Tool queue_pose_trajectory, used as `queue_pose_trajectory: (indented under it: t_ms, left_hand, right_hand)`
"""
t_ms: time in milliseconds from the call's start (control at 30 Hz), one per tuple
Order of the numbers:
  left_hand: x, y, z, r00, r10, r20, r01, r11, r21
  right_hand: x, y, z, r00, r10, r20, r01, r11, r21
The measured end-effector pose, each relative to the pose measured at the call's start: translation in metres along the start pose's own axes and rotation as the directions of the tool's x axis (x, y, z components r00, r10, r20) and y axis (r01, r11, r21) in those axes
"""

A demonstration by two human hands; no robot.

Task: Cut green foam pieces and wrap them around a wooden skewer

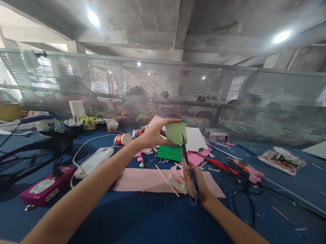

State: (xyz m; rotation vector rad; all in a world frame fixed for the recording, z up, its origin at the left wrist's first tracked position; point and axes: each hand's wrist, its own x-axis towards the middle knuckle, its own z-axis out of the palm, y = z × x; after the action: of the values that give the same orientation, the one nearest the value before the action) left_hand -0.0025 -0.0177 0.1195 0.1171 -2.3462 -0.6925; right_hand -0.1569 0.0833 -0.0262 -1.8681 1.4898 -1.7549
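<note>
While the left hand (151,135) is lifted up above the blue table (147,222), it pinches a small light green paper (176,132). The thumb is on the near side and the other fingers curl over the top edge. The right hand (194,181) is lower down and closer to the person. Its fingers are closed around the blue handles of the scissors (184,150). The blades point up and meet the bottom right side of the light green paper. They look thin and close together, but I cannot tell if they are fully closed.

Under the hands a long pink paper (146,180) lies flat on the table, and a thin wooden stick (167,181) lies across it. Just behind it is a dark green sheet (168,153), and a white sheet (197,138) is behind that. A red paper cup (123,138) lies on its side to the left. Further left are a white power strip (93,161) and a pink power strip (44,187). A grey mesh wall (164,89) stands at the back of the table
</note>
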Motion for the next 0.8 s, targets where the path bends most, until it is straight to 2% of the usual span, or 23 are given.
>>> queue_pose_trajectory:
  t_ms: [133,567,800]
  left_hand:
    - [-0.0005,-0.0016,0.0000,1.000,0.002,0.004,-0.001,1.000,-0.005]
    - [-0.0005,-0.0045,-0.0002,1.000,0.019,0.010,-0.019,1.000,0.002]
    - [-0.0004,-0.0026,-0.0003,1.000,0.017,0.010,-0.017,1.000,-0.016]
  right_hand:
    - [0.0004,-0.0003,-0.0010,1.000,0.001,0.031,-0.001,1.000,-0.027]
    - [0.0007,-0.0041,-0.0017,1.000,0.005,0.000,-0.005,0.997,-0.077]
    - [0.0026,-0.0094,-0.0019,1.000,0.001,0.027,0.000,0.999,-0.041]
